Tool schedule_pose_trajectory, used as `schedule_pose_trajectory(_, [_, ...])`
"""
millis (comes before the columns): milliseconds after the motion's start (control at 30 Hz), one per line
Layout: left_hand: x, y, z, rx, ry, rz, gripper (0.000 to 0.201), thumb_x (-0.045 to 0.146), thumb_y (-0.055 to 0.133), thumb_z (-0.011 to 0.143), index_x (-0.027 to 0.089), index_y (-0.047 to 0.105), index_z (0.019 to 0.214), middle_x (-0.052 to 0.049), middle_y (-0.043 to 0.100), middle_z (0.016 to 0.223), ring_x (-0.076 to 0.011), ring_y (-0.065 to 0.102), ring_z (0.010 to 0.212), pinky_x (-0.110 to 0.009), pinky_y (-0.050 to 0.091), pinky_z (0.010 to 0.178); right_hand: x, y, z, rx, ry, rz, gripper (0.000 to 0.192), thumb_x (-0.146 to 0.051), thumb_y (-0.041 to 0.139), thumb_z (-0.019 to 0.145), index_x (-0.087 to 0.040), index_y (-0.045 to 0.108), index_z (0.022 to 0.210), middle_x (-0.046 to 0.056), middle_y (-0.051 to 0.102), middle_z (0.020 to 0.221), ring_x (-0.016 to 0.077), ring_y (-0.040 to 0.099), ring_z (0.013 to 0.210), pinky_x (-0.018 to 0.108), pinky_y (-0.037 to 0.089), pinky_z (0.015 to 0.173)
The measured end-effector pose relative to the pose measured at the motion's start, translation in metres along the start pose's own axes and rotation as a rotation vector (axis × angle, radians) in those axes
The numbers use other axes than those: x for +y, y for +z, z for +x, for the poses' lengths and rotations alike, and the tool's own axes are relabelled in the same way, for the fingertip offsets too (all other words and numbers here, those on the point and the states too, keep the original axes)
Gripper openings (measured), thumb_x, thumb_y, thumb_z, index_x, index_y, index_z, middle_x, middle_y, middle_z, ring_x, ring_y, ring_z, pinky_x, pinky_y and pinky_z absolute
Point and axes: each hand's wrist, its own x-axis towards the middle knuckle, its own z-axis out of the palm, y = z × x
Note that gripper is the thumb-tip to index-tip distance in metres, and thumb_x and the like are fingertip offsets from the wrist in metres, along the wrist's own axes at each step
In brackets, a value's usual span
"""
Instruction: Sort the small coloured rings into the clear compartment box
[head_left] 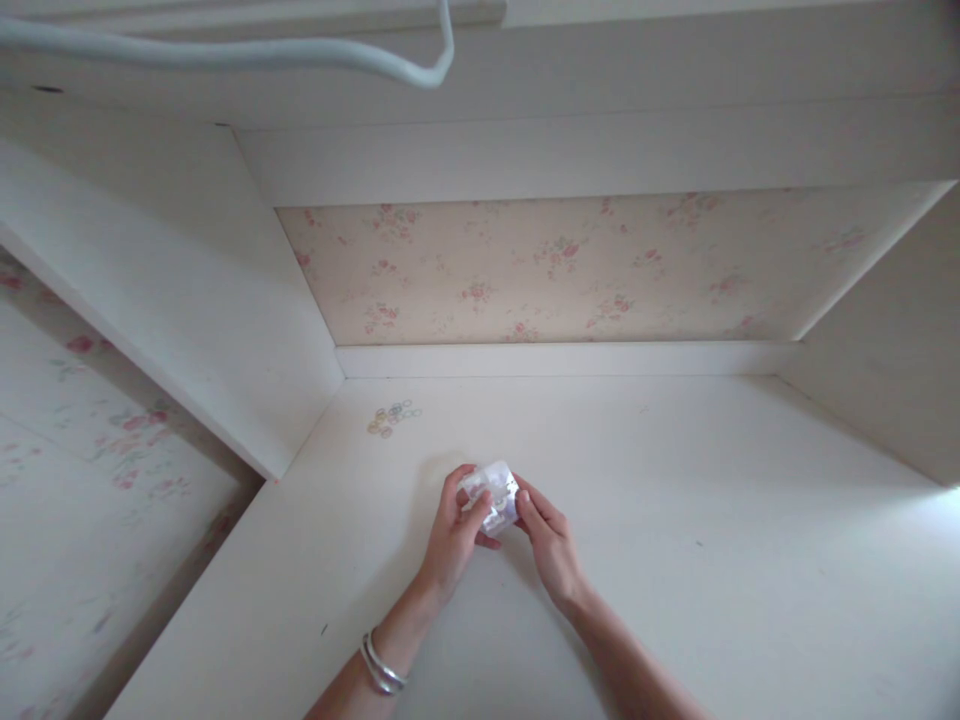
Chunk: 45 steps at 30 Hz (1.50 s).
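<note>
Between my two hands, above the white desktop, is a small clear, shiny package (501,484), a plastic box or bag whose exact kind I cannot make out. My left hand (455,525) grips its left side, the thumb lying across the front. On the opposite side, my right hand (546,535) pinches the package's right edge between thumb and fingers. Whatever may be inside is too small and glary to tell. Farther back and to the left lies a loose cluster of small rings (390,415), some yellowish and some pale, touching neither hand.
The white desktop (712,600) stretches to both sides. White side panels (187,280) and a back ledge (570,360) enclose it, with flowered wallpaper (510,270) behind. Overhead runs a shelf with a white cable (225,52) hanging in front.
</note>
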Motion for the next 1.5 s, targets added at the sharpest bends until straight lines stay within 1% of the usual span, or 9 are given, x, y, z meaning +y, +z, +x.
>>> schedule_pose_trajectory(233, [-0.003,-0.002,0.003,0.018,0.054,0.056,0.052,0.047,0.061,0.078,0.023,0.041,0.119,-0.009,0.058,0.111,-0.0199,0.062,0.086,-0.021,0.053,0.05,0.006,-0.003,0.001,0.074,-0.088,-0.17,0.041,-0.048,0.049,0.087,-0.023,0.059,0.118,0.006,0.064,0.111,0.0225,0.059,0.098,0.042,0.044,0.09])
schedule_pose_trajectory(433, [-0.002,-0.002,0.003,0.016,0.076,0.031,0.054,0.047,0.063,0.075,0.021,0.045,0.119,-0.009,0.06,0.108,-0.0205,0.062,0.085,-0.023,0.054,0.05,0.008,-0.005,0.002,0.116,-0.095,-0.171,0.039,-0.047,0.052,0.086,-0.023,0.061,0.115,0.006,0.064,0.109,0.0211,0.059,0.095,0.038,0.044,0.088])
schedule_pose_trajectory(600, [0.002,-0.003,0.002,0.028,0.068,-0.004,0.054,0.049,0.06,0.077,0.016,0.05,0.119,-0.01,0.064,0.099,-0.0189,0.062,0.078,-0.024,0.052,0.052,-0.001,-0.004,-0.001,0.093,-0.062,-0.084,0.037,-0.047,0.054,0.084,-0.022,0.061,0.111,0.006,0.065,0.105,0.0203,0.058,0.093,0.034,0.045,0.084])
schedule_pose_trajectory(833, [-0.001,-0.004,0.003,-0.012,0.01,0.026,0.049,0.049,0.058,0.079,0.016,0.055,0.116,-0.008,0.066,0.094,-0.0144,0.059,0.066,-0.02,0.045,0.046,-0.013,-0.002,-0.002,0.104,0.064,-0.006,0.042,-0.048,0.057,0.082,-0.02,0.059,0.113,0.004,0.065,0.09,0.0162,0.058,0.076,0.027,0.047,0.068])
schedule_pose_trajectory(967, [0.0,-0.004,0.003,-0.03,0.021,0.085,0.044,0.049,0.054,0.082,0.016,0.059,0.111,-0.008,0.066,0.092,-0.0148,0.06,0.069,-0.02,0.044,0.049,-0.018,0.0,-0.002,0.098,0.085,-0.024,0.04,-0.05,0.056,0.081,-0.017,0.064,0.102,0.005,0.065,0.084,0.0156,0.057,0.072,0.025,0.046,0.063])
schedule_pose_trajectory(1100, [-0.001,-0.004,0.003,-0.047,0.034,0.119,0.041,0.048,0.051,0.084,0.015,0.063,0.105,-0.007,0.067,0.088,-0.0157,0.06,0.071,-0.021,0.045,0.054,-0.02,0.0,-0.002,0.089,0.061,-0.113,0.037,-0.05,0.055,0.082,-0.016,0.066,0.089,0.004,0.063,0.077,0.0146,0.056,0.068,0.023,0.044,0.06])
schedule_pose_trajectory(1200, [-0.002,-0.004,0.004,-0.041,0.043,0.123,0.04,0.048,0.052,0.084,0.015,0.064,0.102,-0.007,0.067,0.086,-0.0155,0.06,0.07,-0.022,0.045,0.055,-0.017,-0.001,-0.002,0.103,0.04,-0.175,0.038,-0.051,0.054,0.082,-0.015,0.066,0.084,0.004,0.063,0.076,0.0146,0.055,0.066,0.024,0.044,0.059])
schedule_pose_trajectory(1367, [-0.003,-0.005,0.005,-0.056,0.032,0.127,0.042,0.05,0.052,0.083,0.014,0.064,0.102,-0.007,0.067,0.086,-0.0152,0.059,0.068,-0.021,0.043,0.051,-0.014,-0.001,-0.002,0.124,0.029,-0.225,0.04,-0.053,0.053,0.081,-0.015,0.066,0.083,0.006,0.065,0.079,0.0153,0.055,0.067,0.024,0.044,0.059])
schedule_pose_trajectory(1500, [-0.005,-0.004,0.005,-0.052,0.005,0.091,0.051,0.053,0.052,0.081,0.016,0.056,0.115,-0.008,0.065,0.091,-0.0148,0.06,0.069,-0.02,0.044,0.05,-0.014,0.0,-0.001,0.176,0.024,-0.198,0.039,-0.053,0.053,0.081,-0.016,0.066,0.082,0.005,0.065,0.078,0.0155,0.056,0.068,0.024,0.046,0.061])
